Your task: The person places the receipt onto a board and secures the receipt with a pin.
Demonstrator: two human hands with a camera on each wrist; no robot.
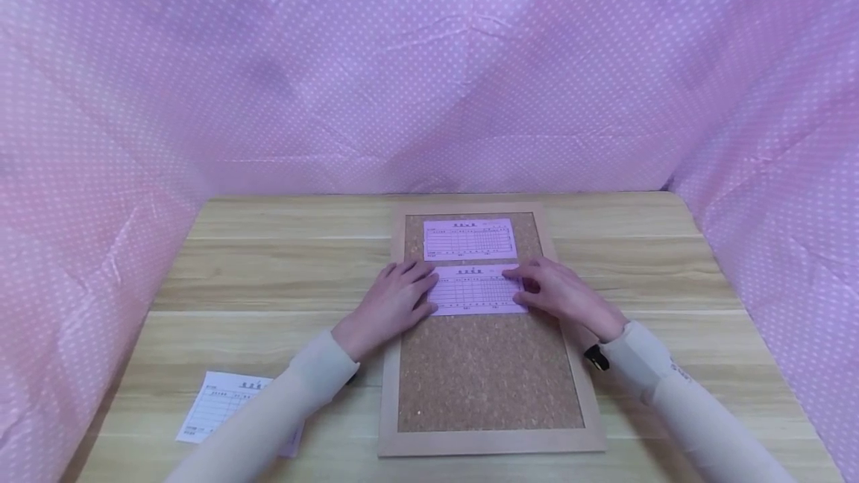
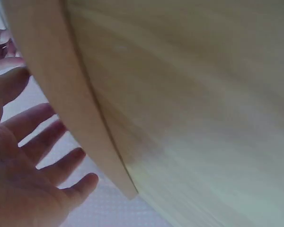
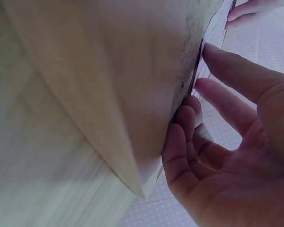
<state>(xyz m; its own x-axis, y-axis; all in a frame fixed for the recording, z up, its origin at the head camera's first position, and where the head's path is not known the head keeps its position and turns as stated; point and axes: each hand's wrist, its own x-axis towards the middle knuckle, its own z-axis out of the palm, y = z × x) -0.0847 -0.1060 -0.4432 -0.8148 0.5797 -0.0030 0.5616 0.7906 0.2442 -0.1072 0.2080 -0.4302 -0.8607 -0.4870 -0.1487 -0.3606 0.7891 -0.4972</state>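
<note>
A lilac printed form slip (image 1: 476,291) lies flat across the cork board (image 1: 490,371). Its left edge is under the fingertips of my left hand (image 1: 392,300), whose fingers are spread and fairly straight. At the slip's right edge, my right hand (image 1: 564,293) rests its thumb and index fingertips, set apart from each other; the right wrist view shows its other fingers bent beside the wooden frame (image 3: 146,94). Just above this slip, a second lilac form slip (image 1: 468,239) lies on the cork. In the left wrist view the slip is hidden behind the frame's edge (image 2: 61,90).
On the wooden table (image 1: 282,259), a white form slip (image 1: 211,405) lies at the lower left, partly covered by the left sleeve (image 1: 288,386). A lilac paper corner (image 1: 290,447) shows past that sleeve. Pink dotted cloth (image 1: 429,95) hangs behind and on both sides.
</note>
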